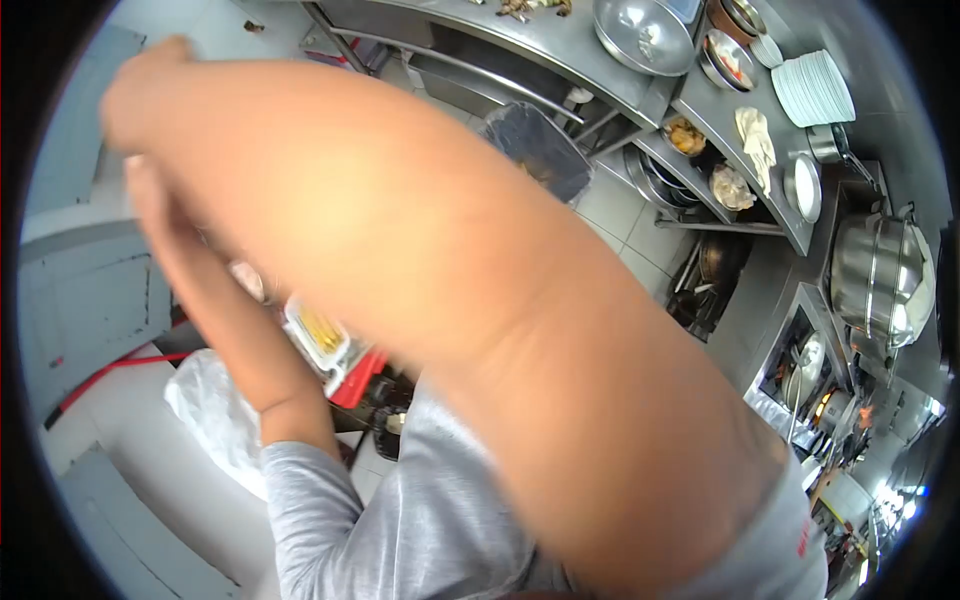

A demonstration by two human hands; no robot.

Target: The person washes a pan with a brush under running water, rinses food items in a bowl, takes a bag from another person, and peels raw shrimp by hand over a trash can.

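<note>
My right forearm crosses the view from the lower right to the upper left and hides much of the middle. At its end my right hand (148, 85) is blurred, beside a blue-grey panel (75, 120) at the left. Just below it, my left hand (150, 190) is raised, with a fingertip showing and the rest partly behind the right arm. Whether either hand holds anything cannot be made out. Under the arms, a white container (318, 335) with yellow pieces sits by a red object (357, 380). A clear plastic bag (212, 410) is beside my left elbow.
A steel counter (480, 35) with a large bowl (645, 35) runs along the top. Below it stands a lined bin (540, 150). Shelves with stacked plates (812, 88), a cloth (755, 145) and bowls are at the right, near a big steel pot (880, 280).
</note>
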